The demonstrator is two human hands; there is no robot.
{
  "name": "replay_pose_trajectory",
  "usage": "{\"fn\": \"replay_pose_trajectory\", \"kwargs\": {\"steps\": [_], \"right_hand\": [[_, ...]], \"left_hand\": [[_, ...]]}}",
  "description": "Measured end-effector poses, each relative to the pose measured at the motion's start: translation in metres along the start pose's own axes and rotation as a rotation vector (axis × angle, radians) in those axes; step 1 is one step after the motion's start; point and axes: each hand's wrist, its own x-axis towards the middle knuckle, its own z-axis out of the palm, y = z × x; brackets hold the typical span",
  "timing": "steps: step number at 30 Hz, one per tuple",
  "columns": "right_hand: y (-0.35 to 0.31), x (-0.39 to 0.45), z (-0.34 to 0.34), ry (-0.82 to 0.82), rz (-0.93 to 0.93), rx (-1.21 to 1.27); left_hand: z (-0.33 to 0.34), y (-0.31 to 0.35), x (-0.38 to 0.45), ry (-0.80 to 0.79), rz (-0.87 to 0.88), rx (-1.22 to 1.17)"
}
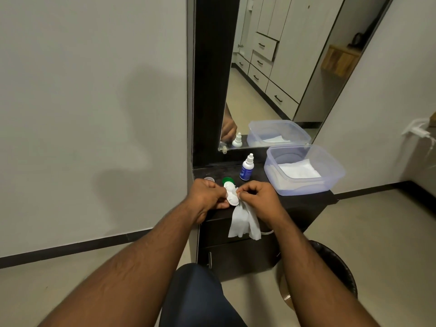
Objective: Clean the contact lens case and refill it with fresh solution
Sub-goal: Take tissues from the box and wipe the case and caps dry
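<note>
A person seated at a dark bench (304, 200) holds a white contact lens case (230, 196) just above the bench's front edge, both hands meeting over it. The left hand (207, 197) has its fingers curled round the left side of the case, gripping it. The right hand (258, 195) pinches a white tissue (244, 224) against the case's right side; the rest of the tissue hangs down past the bench edge in front of the drawer.

Just behind the case, a green cap (227, 180) lies on the bench, partly hidden by the case. A second, pale cap (209, 179) sits to its left, near the left hand's knuckles. A small white solution bottle (247, 167) with a blue label stands upright farther back, close to the mirror (283, 67). To the bottle's right rests a clear plastic tub (304, 169) with white tissue folded inside.

The mirror reflects the bottle, the tub and a run of pale drawers. A dark waste bin (335, 267) stands on the floor to the right of the person's knee.
</note>
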Motion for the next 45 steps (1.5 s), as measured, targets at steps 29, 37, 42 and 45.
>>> {"fn": "replay_pose_trajectory", "kwargs": {"steps": [29, 37, 42, 45], "right_hand": [[0.005, -0.011, 0.007, 0.068, -0.182, -0.098], [0.006, -0.012, 0.009, 0.118, -0.248, -0.158], [0.009, -0.015, 0.014, 0.120, -0.406, -0.254], [0.010, -0.015, 0.018, 0.166, -0.371, -0.241]], "left_hand": [[0.004, -0.001, 0.005, 0.111, -0.020, -0.023], [0.004, 0.000, 0.007, 0.090, -0.027, 0.005], [0.003, 0.001, 0.008, 0.084, -0.038, 0.030], [0.003, 0.001, 0.007, 0.080, -0.034, 0.021]]}}
